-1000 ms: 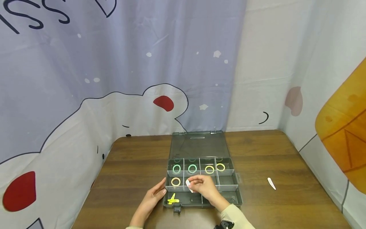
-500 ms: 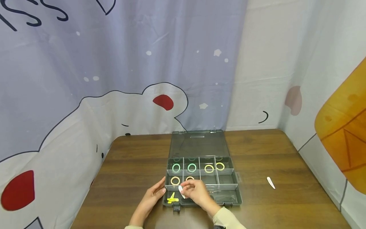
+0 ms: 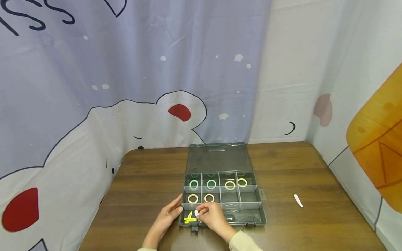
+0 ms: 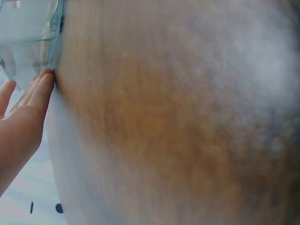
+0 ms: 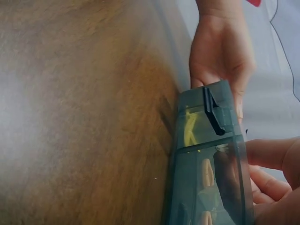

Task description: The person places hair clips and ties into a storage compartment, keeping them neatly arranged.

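Note:
My right hand [image 3: 211,216] pinches a small white hair clip [image 3: 196,213] low over the front-left compartment of a dark see-through divider box [image 3: 263,213]. Beside the clip, in that compartment, lie crossed yellow hair clips [image 3: 190,218], also seen through the box wall in the right wrist view. My left hand [image 3: 165,217] touches the box's left side with its fingers straight; the left wrist view shows these fingertips at the box corner. Pale cream rings [image 3: 193,198] sit in two middle-row compartments. Green rings [image 3: 193,184] and yellow rings [image 3: 230,185] occupy the back row.
Behind the compartments the box's lid [image 3: 218,158] lies tipped back on its hinge. Another white hair clip [image 3: 298,200] rests on the wooden table [image 3: 292,167] to the right. A front latch [image 3: 194,228] sticks out toward me. A printed curtain [image 3: 226,80] hangs behind the table.
My right hand has moved left and toward me, carrying the white clip from over the middle row to the front-left compartment. A second cream ring has come into sight. My left hand stays put.

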`<state>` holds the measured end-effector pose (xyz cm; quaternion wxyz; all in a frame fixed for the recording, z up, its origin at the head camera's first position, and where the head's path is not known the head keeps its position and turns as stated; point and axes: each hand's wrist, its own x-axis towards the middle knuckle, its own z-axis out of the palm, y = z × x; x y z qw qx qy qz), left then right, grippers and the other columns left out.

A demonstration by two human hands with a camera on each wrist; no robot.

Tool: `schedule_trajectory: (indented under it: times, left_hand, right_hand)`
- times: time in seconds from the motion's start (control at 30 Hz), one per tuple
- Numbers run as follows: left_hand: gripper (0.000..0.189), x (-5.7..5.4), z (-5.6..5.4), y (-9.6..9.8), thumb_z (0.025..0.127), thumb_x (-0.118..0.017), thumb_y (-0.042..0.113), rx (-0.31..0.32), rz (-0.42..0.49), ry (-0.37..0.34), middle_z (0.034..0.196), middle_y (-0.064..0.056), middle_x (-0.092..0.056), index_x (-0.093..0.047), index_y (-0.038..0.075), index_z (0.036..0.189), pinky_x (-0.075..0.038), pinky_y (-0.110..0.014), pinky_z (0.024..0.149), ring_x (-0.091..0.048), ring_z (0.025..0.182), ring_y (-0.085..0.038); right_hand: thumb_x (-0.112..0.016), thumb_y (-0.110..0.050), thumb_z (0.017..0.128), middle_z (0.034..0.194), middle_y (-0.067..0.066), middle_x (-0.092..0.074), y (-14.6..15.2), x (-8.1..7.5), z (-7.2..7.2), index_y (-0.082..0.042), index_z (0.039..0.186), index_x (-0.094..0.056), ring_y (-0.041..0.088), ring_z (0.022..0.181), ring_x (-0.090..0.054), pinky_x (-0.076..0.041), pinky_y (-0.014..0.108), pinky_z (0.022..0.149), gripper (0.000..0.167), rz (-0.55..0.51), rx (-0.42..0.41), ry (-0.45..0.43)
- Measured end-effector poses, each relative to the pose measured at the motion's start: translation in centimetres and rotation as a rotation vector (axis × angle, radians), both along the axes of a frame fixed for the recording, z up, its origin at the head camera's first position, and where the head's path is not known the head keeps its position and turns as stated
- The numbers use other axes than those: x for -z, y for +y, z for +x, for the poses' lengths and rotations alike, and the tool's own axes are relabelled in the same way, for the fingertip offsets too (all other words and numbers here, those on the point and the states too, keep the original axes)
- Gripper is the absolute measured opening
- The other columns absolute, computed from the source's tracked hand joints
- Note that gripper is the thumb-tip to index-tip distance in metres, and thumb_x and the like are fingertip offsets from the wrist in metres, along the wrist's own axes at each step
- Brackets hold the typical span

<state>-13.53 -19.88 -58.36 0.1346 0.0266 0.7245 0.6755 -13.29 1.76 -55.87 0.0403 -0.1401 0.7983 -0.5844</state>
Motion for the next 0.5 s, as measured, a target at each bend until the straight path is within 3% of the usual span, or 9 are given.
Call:
schedule_trajectory:
  times: [0.33, 0.5]
  left_hand:
    - [0.058, 0.14, 0.02, 0.01, 0.097, -0.058, 0.016, 0.002, -0.001, 0.007, 0.148, -0.022, -0.037, -0.034, 0.006, 0.149, -0.034, -0.007, 0.094, -0.034, 0.137, -0.034]
    - [0.058, 0.21, 0.03, -0.06, 0.097, -0.058, 0.016, 0.007, 0.000, 0.013, 0.148, -0.022, -0.036, -0.034, 0.005, 0.149, -0.034, -0.007, 0.094, -0.033, 0.138, -0.034]
  right_hand:
    - [-0.071, 0.013, 0.062, 0.058, 0.004, -0.063, -0.23, 0.28, 0.38, 0.002, 0.075, -0.069, -0.003, 0.049, -0.049, -0.044, 0.016, 0.049, 0.017, 0.144, 0.081, 0.166]
    - [-0.066, 0.015, 0.061, 0.059, 0.006, -0.063, -0.18, -0.04, 0.51, 0.003, 0.075, -0.069, 0.000, 0.050, -0.051, -0.045, 0.016, 0.049, 0.019, 0.149, 0.079, 0.147]
